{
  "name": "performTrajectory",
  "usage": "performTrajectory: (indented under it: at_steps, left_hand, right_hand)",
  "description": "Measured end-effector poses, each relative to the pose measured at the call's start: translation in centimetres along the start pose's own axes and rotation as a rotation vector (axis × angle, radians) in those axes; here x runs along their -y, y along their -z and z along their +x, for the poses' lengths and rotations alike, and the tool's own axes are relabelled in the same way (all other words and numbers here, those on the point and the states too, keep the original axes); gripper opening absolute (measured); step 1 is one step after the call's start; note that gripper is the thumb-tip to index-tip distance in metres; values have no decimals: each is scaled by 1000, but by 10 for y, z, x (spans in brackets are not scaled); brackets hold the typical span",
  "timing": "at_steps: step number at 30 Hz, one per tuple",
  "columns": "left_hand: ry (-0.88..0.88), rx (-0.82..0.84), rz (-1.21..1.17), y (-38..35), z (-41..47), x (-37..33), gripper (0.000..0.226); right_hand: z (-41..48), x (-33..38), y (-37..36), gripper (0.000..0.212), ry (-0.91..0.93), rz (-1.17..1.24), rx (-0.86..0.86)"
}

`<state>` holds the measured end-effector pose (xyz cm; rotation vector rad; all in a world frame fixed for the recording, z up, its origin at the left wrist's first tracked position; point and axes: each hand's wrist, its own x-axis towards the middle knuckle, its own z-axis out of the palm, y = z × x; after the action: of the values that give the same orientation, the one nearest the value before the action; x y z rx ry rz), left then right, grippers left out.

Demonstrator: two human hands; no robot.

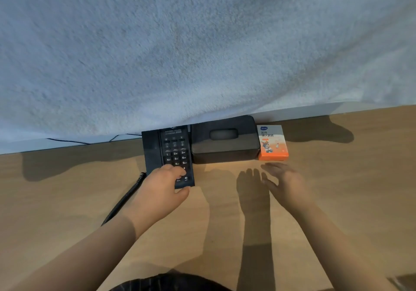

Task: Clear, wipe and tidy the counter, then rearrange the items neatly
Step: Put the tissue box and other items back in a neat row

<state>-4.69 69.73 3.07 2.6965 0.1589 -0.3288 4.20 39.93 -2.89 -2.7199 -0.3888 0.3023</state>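
1. Phone (167, 153) sits at the tabletop's (337, 200) rear edge, left hand (164, 187) grasping its front end.
2. Right hand (286, 182) hovers released, empty.
3. Tugging risks snagging the coiled cord (126, 198).

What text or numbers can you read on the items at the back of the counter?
Black desk telephone keypad: "1 2 3 4 5 6 8 9"; the hand hides the rest.
Telephone's top label: ends in "8888", the rest too blurred.
Orange and white small box: "医用", lines below too blurred.
Black tissue box: no text.
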Motion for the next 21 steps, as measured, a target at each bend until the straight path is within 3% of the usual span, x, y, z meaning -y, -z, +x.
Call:
performTrajectory:
  at_steps: [5, 9, 21]
  left_hand:
    - [5, 0, 140, 14, -33, 14, 40]
    - [66, -51, 95, 29, -75, 40, 40]
    - [385, -306, 19, 86, -253, 178, 47]
  right_hand:
    - [-28, 56, 18, 32, 122, -52, 81]
    - [-37, 121, 34, 38, 282, -169, 130]
    - [-75, 380, -12, 31, 796, -282, 234]
